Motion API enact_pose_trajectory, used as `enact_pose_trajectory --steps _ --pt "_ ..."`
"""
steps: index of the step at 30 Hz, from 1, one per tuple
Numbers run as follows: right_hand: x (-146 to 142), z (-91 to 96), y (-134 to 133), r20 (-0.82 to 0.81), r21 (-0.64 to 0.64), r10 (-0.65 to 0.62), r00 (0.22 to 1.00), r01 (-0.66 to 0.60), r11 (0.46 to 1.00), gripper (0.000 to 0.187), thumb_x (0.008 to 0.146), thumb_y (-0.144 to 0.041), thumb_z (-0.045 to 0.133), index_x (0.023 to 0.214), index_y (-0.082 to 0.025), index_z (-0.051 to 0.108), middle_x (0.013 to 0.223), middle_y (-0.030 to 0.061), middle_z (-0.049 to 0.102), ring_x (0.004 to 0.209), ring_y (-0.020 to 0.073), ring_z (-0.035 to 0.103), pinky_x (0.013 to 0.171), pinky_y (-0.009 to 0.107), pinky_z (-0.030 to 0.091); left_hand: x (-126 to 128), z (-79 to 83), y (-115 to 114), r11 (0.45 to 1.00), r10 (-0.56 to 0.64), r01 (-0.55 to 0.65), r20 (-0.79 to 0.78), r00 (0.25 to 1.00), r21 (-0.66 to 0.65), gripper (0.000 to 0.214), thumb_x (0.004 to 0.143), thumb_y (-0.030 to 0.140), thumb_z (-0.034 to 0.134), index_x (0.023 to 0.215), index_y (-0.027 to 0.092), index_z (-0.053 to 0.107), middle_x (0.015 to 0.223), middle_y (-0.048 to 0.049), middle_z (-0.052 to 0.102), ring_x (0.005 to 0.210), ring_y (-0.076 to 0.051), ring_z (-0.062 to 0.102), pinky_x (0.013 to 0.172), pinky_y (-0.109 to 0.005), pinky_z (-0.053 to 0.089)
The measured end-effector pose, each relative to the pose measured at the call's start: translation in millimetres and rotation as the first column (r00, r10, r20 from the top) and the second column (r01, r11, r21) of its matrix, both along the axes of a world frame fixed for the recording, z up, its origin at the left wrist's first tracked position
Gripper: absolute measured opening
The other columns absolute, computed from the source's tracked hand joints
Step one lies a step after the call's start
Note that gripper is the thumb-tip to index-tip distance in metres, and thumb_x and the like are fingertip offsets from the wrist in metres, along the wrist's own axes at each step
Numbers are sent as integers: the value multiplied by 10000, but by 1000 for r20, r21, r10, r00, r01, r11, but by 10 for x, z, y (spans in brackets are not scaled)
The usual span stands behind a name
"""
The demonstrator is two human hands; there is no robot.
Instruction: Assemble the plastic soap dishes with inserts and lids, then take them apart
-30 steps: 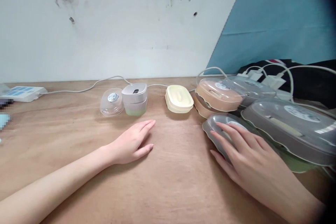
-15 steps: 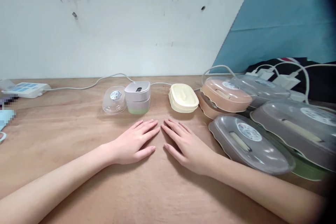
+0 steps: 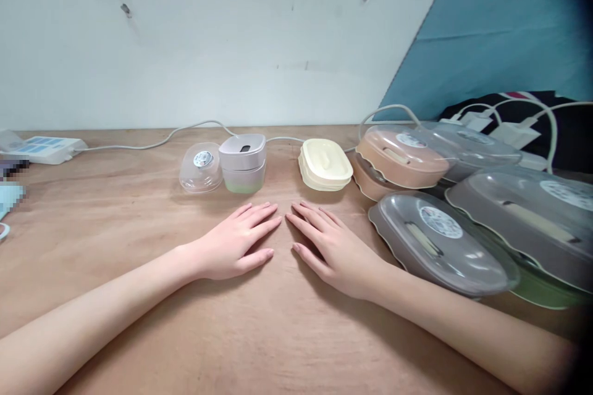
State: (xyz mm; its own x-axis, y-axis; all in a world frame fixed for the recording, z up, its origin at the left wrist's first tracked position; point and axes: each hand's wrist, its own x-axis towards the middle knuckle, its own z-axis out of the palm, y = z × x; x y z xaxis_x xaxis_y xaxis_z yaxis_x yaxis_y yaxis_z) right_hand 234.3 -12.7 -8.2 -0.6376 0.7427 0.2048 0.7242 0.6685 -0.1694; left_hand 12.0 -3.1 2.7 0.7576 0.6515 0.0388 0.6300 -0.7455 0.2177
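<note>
My left hand [image 3: 236, 241] lies flat on the wooden table [image 3: 278, 333], palm down, fingers spread and holding nothing. Facing it, my right hand [image 3: 333, 250] rests the same way, its fingertips a small gap from the left ones. Beyond the left fingers stands a lidded container [image 3: 243, 162], pale lilac above and light green at the base. A clear plastic cover [image 3: 201, 168] with a round label leans or sits at its left side. Past my right fingertips is a cream lidded box [image 3: 327, 163], apparently several shallow pieces stacked.
Right of my right forearm sit several oval lidded containers: a grey one [image 3: 445, 247], a larger grey one [image 3: 528, 216] above a green one [image 3: 546, 287], and stacked peach ones [image 3: 401, 157]. A white power strip [image 3: 49, 149] lies far left, its cable along the wall [image 3: 208, 43].
The view has tilted slightly, so table and objects sit a little higher in the picture. Both hands stay flat in nearly the same place.
</note>
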Motion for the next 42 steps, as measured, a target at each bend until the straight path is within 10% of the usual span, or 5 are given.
enact_pose_trajectory --steps 17,26,32,42 --pt "-13 24 -33 67 23 -4 998 3 1000 477 900 -289 347 1311 -65 441 1373 181 434 1289 292 364 1027 470 355 1 5 1 1000 8 -8 28 1000 -15 532 906 383 409 1377 145 334 1466 -136 265 1363 -259 210 1100 -453 207" --pt "17 457 109 303 359 -341 890 224 906 572 808 -318 510 1257 30 444 1368 288 381 1289 425 296 933 507 386 -6 23 -9 1000 0 0 0 1000 0 536 911 381 396 1368 106 350 1455 -166 279 1359 -266 214 1097 -452 214" --pt "18 726 565 472 216 -411 780 349 912 382 770 -242 575 1064 2 563 1039 270 610 1015 383 569 749 426 467 -9 14 -6 1000 -7 7 26 1000 -2 532 901 376 418 1358 109 364 1451 -165 289 1354 -275 227 1096 -451 219" --pt "27 545 731 473 146 -379 796 353 924 203 803 -68 451 949 -45 590 865 197 664 784 300 669 550 314 446 -21 -7 2 1000 -15 14 41 999 11 534 901 382 413 1359 112 362 1448 -164 297 1349 -279 239 1095 -458 216"
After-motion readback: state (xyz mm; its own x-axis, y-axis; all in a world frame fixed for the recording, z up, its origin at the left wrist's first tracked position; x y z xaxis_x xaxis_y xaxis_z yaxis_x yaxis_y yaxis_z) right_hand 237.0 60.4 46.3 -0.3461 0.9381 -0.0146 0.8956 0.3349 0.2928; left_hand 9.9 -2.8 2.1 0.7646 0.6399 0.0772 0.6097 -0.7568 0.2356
